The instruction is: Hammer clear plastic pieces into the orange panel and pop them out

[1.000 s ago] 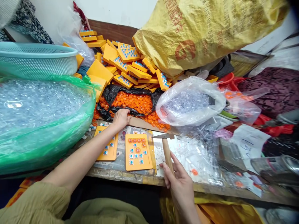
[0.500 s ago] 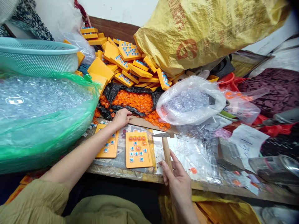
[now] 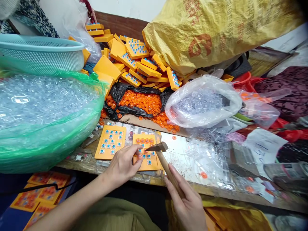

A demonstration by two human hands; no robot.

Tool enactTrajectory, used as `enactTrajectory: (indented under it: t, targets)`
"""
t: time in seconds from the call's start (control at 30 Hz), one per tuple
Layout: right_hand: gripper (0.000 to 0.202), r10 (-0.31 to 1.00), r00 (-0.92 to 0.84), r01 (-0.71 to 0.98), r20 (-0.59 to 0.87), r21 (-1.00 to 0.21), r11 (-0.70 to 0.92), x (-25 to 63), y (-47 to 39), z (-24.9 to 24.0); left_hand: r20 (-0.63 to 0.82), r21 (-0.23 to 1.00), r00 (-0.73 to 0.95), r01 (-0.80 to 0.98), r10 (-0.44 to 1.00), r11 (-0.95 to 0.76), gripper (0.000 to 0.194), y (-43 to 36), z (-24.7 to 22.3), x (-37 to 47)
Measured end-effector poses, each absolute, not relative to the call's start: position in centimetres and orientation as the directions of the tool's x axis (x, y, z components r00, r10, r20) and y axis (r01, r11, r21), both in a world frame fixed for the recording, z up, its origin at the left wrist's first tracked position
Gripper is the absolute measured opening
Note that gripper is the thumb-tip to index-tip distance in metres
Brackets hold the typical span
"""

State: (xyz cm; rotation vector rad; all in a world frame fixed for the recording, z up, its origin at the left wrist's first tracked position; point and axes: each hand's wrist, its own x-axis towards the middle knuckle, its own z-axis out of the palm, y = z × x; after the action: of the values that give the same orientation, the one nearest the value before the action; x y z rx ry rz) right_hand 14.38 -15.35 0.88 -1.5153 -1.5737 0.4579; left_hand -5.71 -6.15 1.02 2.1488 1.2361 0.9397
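Note:
My left hand (image 3: 126, 162) is over the lower left of an orange board (image 3: 144, 166), thumb and fingertips closed around a small orange cap (image 3: 140, 157). Orange caps line the board's top row, and small blue-and-white pieces show lower down. In my right hand (image 3: 184, 195) is the wooden handle of a hammer (image 3: 157, 147), its head over the board's right part. Left of this board lies a second orange board (image 3: 98, 150) with blue-and-white pieces and no caps.
Behind the boards, a black bag (image 3: 122, 110) holds many orange caps. A green bag (image 3: 72, 134) and a white bag (image 3: 204, 122) hold clear pieces. More boards (image 3: 108, 68) are piled at the back, beside a yellow sack (image 3: 173, 41). Capped boards (image 3: 26, 199) lie low at left.
My left hand has come back from the black bag to the near board, now with a cap at its fingertips. The hammer head has tilted and sits over the board.

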Motion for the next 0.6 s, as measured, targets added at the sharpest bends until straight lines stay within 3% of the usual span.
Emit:
enactTrajectory:
  t: [0.17, 0.33, 0.47, 0.6]
  targets:
    - [0.057, 0.897, 0.001, 0.688, 0.442, -0.651, 0.320, 14.1, -15.6, 2.0, 0.228, 0.768, 0.272, 0.540, 0.935, -0.345, 0.028, -6.2, -0.4, -5.6]
    - [0.050, 0.930, -0.151, 0.739, 0.335, -0.587, 0.331, 14.3, -15.5, 1.1, 0.176, 0.839, 0.244, 0.470, 0.954, -0.275, 0.032, -6.1, -0.9, -5.9]
    - [0.048, 0.937, -0.144, 0.744, 0.318, -0.589, 0.315, 14.5, -15.4, 1.0, 0.224, 0.868, 0.227, 0.396, 0.948, -0.300, 0.034, -6.5, -0.9, -5.8]
    - [0.056, 0.921, -0.071, 0.714, 0.383, -0.625, 0.315, 14.6, -15.6, 1.2, 0.216, 0.840, 0.252, 0.445, 0.943, -0.311, 0.037, -6.3, -0.8, -5.4]
